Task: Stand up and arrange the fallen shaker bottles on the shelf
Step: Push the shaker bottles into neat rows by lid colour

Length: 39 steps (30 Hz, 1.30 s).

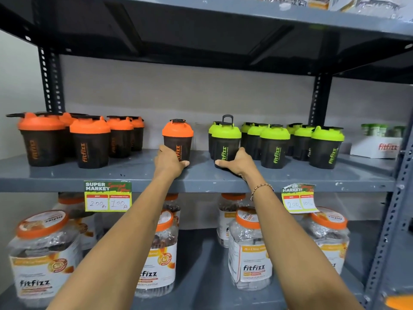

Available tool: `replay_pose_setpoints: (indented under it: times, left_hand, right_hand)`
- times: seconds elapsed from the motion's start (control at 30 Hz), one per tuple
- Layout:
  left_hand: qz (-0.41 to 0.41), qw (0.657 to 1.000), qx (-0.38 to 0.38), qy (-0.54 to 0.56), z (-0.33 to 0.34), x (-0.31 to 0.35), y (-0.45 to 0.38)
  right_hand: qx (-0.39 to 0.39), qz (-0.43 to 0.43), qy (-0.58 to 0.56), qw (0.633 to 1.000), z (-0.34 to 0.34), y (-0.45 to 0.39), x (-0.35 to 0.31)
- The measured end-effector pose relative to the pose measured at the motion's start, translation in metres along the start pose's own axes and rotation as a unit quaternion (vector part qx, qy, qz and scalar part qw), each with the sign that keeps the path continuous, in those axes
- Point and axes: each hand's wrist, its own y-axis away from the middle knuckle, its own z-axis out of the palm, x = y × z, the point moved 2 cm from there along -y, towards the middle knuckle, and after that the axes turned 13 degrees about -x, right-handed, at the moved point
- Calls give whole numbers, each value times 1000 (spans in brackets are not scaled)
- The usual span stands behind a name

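Both hands are gripping upright shakers: left hand (169,161) the orange-lidded shaker (177,139), right hand (237,161) the green-lidded shaker (225,144). Sliding each low along the shelf (134,175) toward its colour group should be keeping them steady.

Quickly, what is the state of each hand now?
Left hand: grip closed on the orange-lidded black shaker bottle.
Right hand: grip closed on the green-lidded black shaker bottle.

Head camera faces the shelf (201,180) squarely, close, at arm's reach.
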Motion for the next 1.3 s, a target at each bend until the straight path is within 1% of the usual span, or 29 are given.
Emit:
replay_pose_setpoints:
  times: [0.33,0.63,0.83,1.0,1.3]
  left_hand:
    - [-4,1000,-2,5,-1,3,4]
    - [-19,1000,-6,21,-4,3,8]
    - [-23,1000,-1,-1,-4,3,6]
    - [-23,1000,3,-1,-4,2,5]
    - [-19,1000,5,2,-3,1,4]
  right_hand:
    - [-20,-8,8,1000,1,-1,3]
    - [14,1,38,999,-1,3,-1]
    - [6,-5,30,1000,-2,2,2]
    - [-5,2,59,998,0,3,0]
    - [5,9,69,998,2,6,-2]
